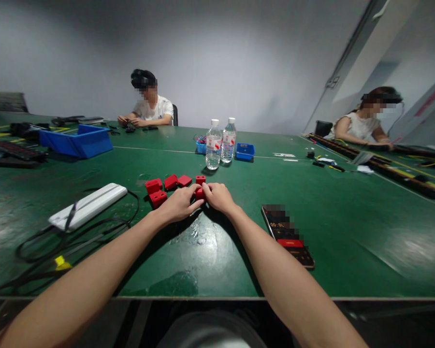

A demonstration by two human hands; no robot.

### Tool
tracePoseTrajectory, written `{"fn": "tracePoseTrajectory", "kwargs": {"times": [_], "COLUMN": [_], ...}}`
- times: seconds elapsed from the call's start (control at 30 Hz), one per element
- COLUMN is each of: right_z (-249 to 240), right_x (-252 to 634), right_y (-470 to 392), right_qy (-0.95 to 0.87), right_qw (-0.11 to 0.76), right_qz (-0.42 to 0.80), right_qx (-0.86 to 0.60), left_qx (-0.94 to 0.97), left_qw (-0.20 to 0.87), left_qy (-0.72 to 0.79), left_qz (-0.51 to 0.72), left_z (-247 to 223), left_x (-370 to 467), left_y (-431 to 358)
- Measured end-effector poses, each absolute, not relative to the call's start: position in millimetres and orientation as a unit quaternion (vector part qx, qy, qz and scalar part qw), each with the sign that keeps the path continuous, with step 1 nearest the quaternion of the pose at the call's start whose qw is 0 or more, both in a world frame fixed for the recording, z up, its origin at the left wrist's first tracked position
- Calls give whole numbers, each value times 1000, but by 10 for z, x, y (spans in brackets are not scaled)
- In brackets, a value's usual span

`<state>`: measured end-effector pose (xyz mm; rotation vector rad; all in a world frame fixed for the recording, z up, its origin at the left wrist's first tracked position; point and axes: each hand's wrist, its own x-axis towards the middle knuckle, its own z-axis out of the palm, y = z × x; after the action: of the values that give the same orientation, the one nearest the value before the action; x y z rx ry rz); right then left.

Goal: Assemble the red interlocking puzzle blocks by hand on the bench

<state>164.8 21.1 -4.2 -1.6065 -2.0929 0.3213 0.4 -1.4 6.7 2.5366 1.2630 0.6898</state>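
Observation:
Both my hands meet over the green table around a small red block (200, 194). My left hand (181, 202) pinches it from the left, thumb below and fingers above. From the right, my right hand (217, 195) has its fingers closed on the same block, partly covering it. Just behind them another red block (200, 180) with small holes stands on the table. To the left of my left hand lie several more red blocks (157, 198), some with holes in their faces. A flat red piece (184, 181) lies beyond my left knuckles.
Two water bottles (213, 147) stand ahead, near a small blue tray (245, 152). A large blue bin (78, 141) sits at the left. A white power strip (89, 207) with black cables lies by my left arm, a phone (288, 237) by my right. Two people sit across the table.

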Motion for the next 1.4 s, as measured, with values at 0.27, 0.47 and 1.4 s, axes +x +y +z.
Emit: {"fn": "tracePoseTrajectory", "kwargs": {"times": [0.27, 0.47, 1.4], "right_z": [-24, -28, -39], "right_x": [1640, 1641, 1783], "right_y": [196, 192, 270], "right_qy": [-766, -767, -709], "right_qw": [238, 245, 261], "right_qz": [118, 116, 112], "right_qx": [-585, -581, -645], "left_qx": [872, 874, 861], "left_qw": [126, 48, 21], "left_qy": [414, 427, 455], "left_qz": [231, 227, 228], "left_z": [94, -40, -117], "left_x": [-38, 23, 388], "left_y": [-20, 12, 184]}}
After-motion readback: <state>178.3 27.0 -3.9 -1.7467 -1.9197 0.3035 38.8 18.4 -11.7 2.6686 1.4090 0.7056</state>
